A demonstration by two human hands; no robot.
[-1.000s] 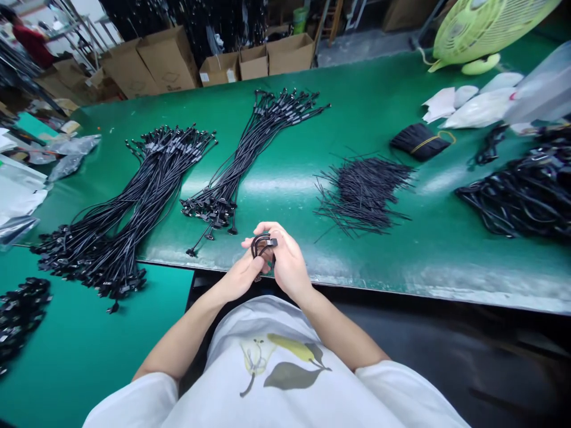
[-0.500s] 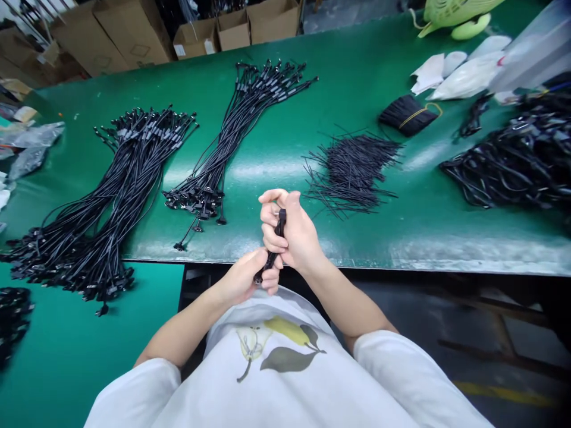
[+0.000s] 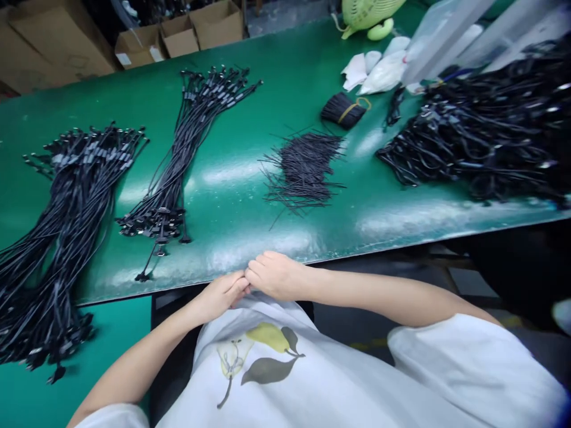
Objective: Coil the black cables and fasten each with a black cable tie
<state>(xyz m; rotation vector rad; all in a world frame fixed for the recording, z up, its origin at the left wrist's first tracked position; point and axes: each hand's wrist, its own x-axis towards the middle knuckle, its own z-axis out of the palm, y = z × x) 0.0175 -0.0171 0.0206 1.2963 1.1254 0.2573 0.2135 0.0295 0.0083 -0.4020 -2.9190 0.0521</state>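
Observation:
My left hand [image 3: 222,295] and my right hand [image 3: 277,277] meet in front of my shirt, just below the table's front edge. Both are closed, with fingertips pressed together, and their backs hide what is between them. Ahead of them on the table lies a loose heap of thin black ties [image 3: 307,169]. To the left are a smaller bundle of black cables [image 3: 190,139] with grey labels and a larger bundle of similar cables [image 3: 84,196].
A pile of black cables [image 3: 482,134] covers the right of the green table [image 3: 232,232]. Behind the loose ties sit a banded bundle of black ties [image 3: 343,111], white crumpled packets [image 3: 379,74] and a yellow-green basket [image 3: 368,15]. Cardboard boxes [image 3: 178,38] line the far side.
My hands have dropped toward my body, and my right hand has turned over, hiding the black bundled cable that showed between them. The view has swung to the right.

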